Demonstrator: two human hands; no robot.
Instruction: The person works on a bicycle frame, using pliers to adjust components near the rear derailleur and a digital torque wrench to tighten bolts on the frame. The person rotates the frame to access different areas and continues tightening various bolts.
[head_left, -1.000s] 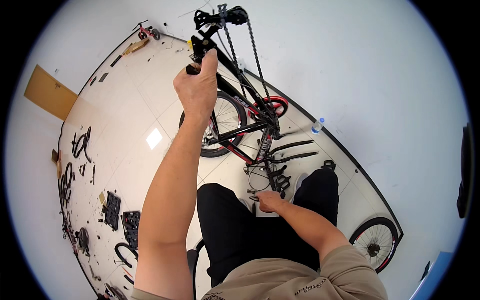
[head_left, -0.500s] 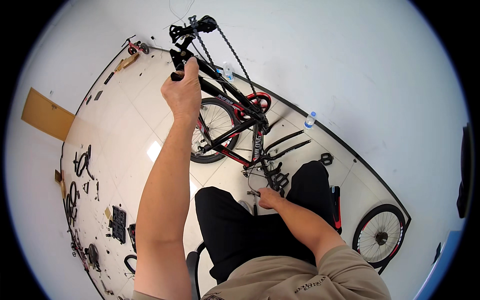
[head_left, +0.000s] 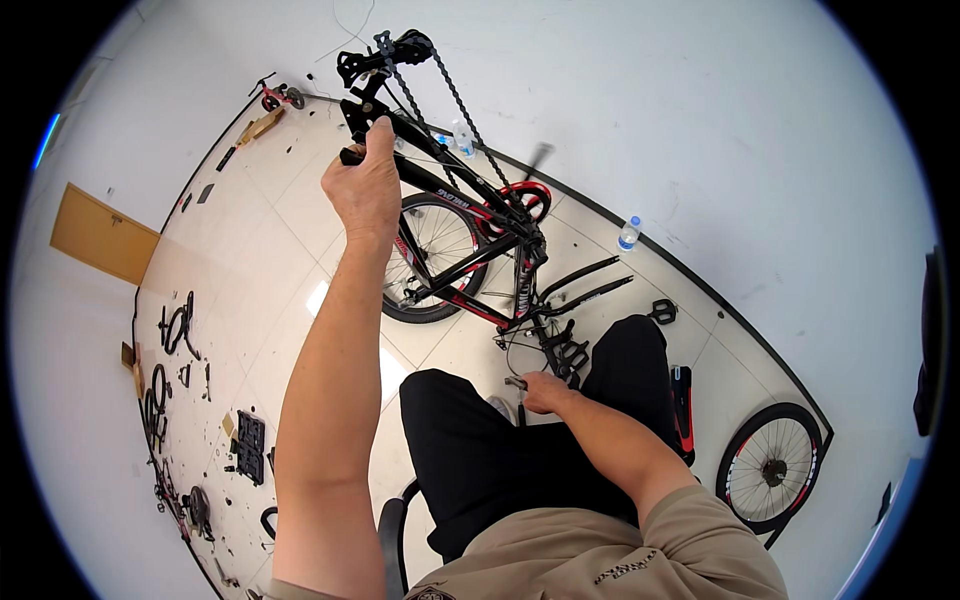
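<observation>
A black and red bicycle frame [head_left: 465, 265] is tilted in front of me, its rear end raised toward the far wall. My left hand [head_left: 362, 185] is closed round that rear end, thumb on top, beside the rear derailleur [head_left: 385, 60]. From there the chain [head_left: 462, 105] runs down to the red chainring [head_left: 527, 203]; one crank arm [head_left: 541, 156] is blurred. The black fork [head_left: 590, 285] points right. Between my knees, my right hand [head_left: 547, 392] is closed on the handlebar, whose gripped part is mostly hidden. A grey, lever-like piece [head_left: 516, 382] shows by my fingers.
Behind the frame is a wheel [head_left: 420, 310]. Another wheel [head_left: 770, 468] leans at the right wall. A water bottle [head_left: 629, 234] and a loose pedal [head_left: 663, 312] are on the floor at right. A tool case [head_left: 251, 447] and scattered bike parts [head_left: 178, 325] lie left.
The crank has turned: an arm now sticks up behind the chainring, where earlier one pointed to the lower right. Both hands keep their holds. The whole view has shifted slightly.
</observation>
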